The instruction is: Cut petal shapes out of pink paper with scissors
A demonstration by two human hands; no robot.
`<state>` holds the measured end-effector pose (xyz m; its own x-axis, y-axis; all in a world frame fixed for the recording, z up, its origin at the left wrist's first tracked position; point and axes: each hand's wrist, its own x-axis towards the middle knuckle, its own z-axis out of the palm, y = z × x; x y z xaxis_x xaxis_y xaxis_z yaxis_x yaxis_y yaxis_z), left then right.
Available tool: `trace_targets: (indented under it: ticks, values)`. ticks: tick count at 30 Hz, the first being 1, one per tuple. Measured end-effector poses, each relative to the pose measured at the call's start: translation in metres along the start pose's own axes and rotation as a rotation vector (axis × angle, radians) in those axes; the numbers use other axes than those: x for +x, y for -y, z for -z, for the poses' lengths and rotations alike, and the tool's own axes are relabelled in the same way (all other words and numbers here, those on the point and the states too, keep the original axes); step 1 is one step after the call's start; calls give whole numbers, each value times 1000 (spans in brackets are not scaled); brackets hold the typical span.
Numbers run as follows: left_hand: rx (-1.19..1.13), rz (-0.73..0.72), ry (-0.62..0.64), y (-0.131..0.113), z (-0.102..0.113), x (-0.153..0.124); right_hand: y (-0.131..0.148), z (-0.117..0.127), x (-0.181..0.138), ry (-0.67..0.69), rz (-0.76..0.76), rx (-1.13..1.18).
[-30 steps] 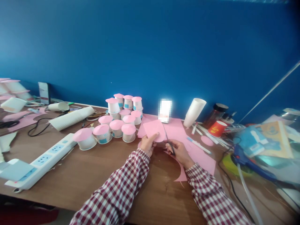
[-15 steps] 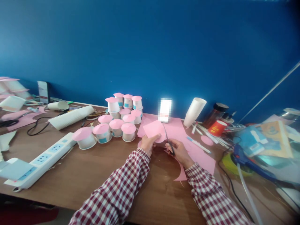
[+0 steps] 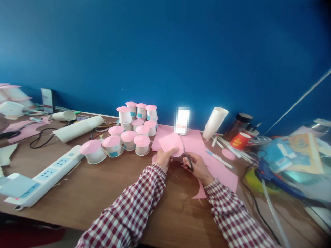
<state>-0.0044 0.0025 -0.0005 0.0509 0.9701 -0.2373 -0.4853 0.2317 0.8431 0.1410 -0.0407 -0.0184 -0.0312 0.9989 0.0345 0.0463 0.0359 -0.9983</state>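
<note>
My left hand point(image 3: 163, 158) pinches a pink paper piece point(image 3: 169, 142) by its lower edge and holds it up over the wooden table point(image 3: 108, 193). My right hand point(image 3: 197, 167) is closed round the handles of dark scissors point(image 3: 185, 151), whose blades point up along the paper's right edge. Both arms wear red and white checked sleeves. More pink paper sheets point(image 3: 219, 172) lie under and right of my hands.
A cluster of upturned white cups with pink lids point(image 3: 129, 129) stands left of my hands. A white power strip point(image 3: 43, 175) lies at the left, a lying stack of white cups point(image 3: 79, 128) behind it. A red cup point(image 3: 240, 141), jar, pens and a blue glue gun point(image 3: 269, 175) crowd the right.
The pink paper piece has turned slightly in my left hand and the scissors have shifted a little along its edge. The view has tilted slightly.
</note>
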Motion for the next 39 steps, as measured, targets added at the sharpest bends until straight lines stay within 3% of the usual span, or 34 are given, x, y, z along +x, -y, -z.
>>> trace_targets:
  ticks: [14, 39]
  values:
    - [-8, 6, -46, 1, -2, 1, 4, -1, -1, -4, -8, 8]
    - [-13, 8, -8, 0, 0, 1, 3, 1, 0, 13, 10, 11]
